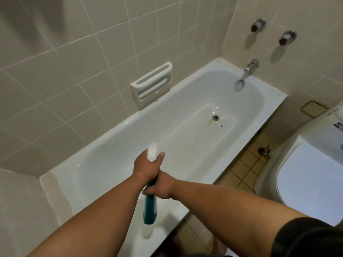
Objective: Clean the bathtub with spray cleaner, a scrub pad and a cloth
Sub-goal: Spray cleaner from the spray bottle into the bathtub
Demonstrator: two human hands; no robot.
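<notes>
1. Along the far side of the bathtub, glossy square beige wall tiles with pale grout meet the rim. A white glazed soap holder, rectangular with a rounded bar, is set in the wall just above that rim.
2. Over the tub's near end, the left hand wraps the white plastic trigger head of the spray bottle. Its fingers are curled tight, and 1 fingertip shows beside the head.
3. The bottle's teal body is smooth and tapered. It hangs above the tub's near rim, with the rounded head pointing out over the basin.
4. Just under the left hand, the right hand grips the bottle's neck with its fingers closed round it. A black sleeve covers the upper arm.
5. In the tub's shiny white floor, toward the tap end, sits a round metal drain with a brownish stain beside it.
6. Above the tub's tap end a curved chrome spout reaches over the basin. Higher on the wall are 2 round chrome taps with dark hexagonal knobs.
7. Right of the tub lie small square floor tiles with dark grout, and a smooth white toilet with its lid down.
</notes>
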